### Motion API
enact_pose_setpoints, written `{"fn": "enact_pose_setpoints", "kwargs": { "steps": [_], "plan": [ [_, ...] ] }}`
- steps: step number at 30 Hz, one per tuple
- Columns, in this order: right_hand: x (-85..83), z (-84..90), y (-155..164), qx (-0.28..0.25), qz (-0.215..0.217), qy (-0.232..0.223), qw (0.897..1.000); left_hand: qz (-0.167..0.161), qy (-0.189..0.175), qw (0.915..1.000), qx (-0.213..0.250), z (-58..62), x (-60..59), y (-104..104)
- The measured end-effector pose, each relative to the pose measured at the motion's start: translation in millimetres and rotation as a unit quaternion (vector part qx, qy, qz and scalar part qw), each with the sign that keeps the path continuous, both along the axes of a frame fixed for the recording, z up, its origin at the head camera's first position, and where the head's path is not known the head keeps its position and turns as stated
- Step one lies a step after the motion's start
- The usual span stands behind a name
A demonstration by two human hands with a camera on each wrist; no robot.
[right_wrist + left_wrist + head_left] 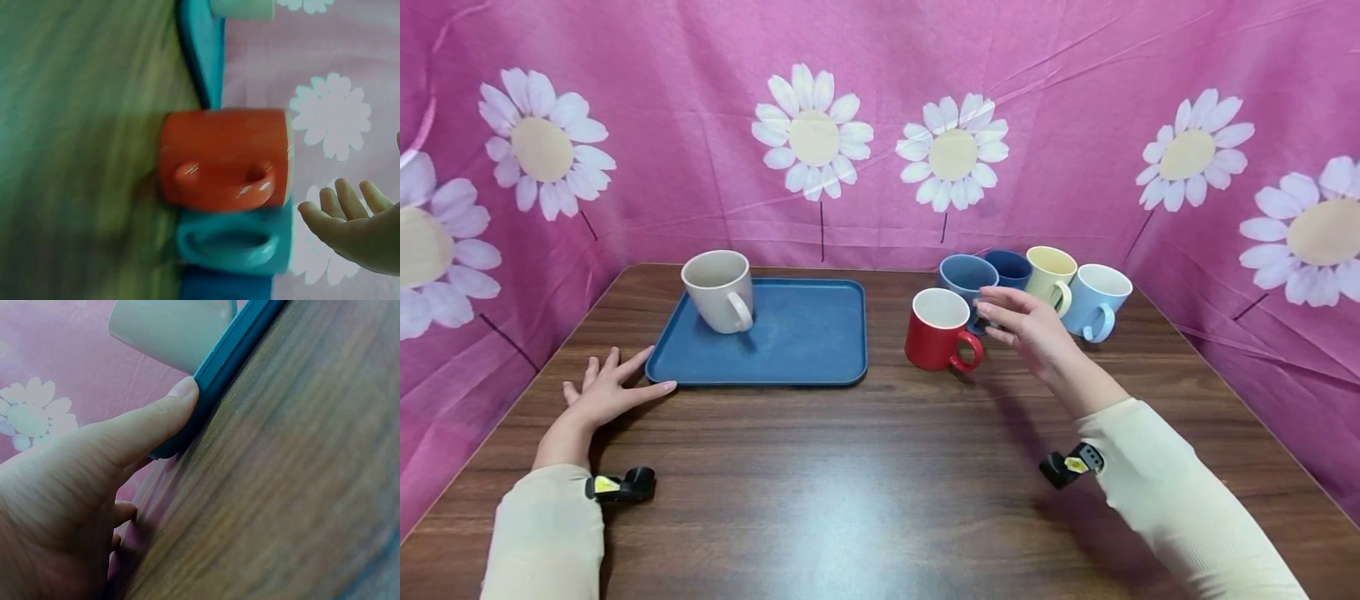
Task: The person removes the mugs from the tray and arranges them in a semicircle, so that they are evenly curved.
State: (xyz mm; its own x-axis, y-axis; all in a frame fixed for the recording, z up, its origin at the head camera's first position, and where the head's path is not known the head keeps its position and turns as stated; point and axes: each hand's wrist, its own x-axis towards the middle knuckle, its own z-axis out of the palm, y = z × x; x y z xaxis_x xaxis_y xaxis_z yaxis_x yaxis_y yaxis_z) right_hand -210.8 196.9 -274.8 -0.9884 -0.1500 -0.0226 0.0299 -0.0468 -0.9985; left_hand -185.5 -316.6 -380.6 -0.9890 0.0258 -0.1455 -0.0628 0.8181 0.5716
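Observation:
My left hand (602, 396) rests at the near left corner of a blue tray (805, 333). Its straight thumb (150, 419) touches the tray's front edge, and the index finger reaches along the left side. A light grey mug (718, 292) stands upright on the tray's left part. To the right of the tray, a red mug (934, 333) with a white inside stands on the table, handle towards the right. My right hand (1026, 325) hovers beside and above that handle, fingers loosely extended with nothing in them. Behind it is a grey-blue mug (966, 273), partly hidden by the red mug and the hand.
A dark blue mug (1007, 268), a pale yellow mug (1051, 268) and a light blue mug (1097, 296) stand close together at the back right. The wooden table (850, 467) meets a pink cloth (880, 225) with daisies along its back and sides.

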Motion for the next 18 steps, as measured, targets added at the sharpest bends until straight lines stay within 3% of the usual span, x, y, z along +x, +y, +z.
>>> {"fn": "enact_pose_setpoints", "kwargs": {
  "steps": [7,18],
  "plan": [
    [-13.8,16.2,-34,0.015,0.023,0.014,1.0,0.001,-0.001,1.0,0.003,0.3,0.4,0],
    [-27.0,14.9,-83,0.059,0.048,0.017,0.997,0.0,-0.004,1.0,0.004,1.4,-0.3,0]
  ]
}}
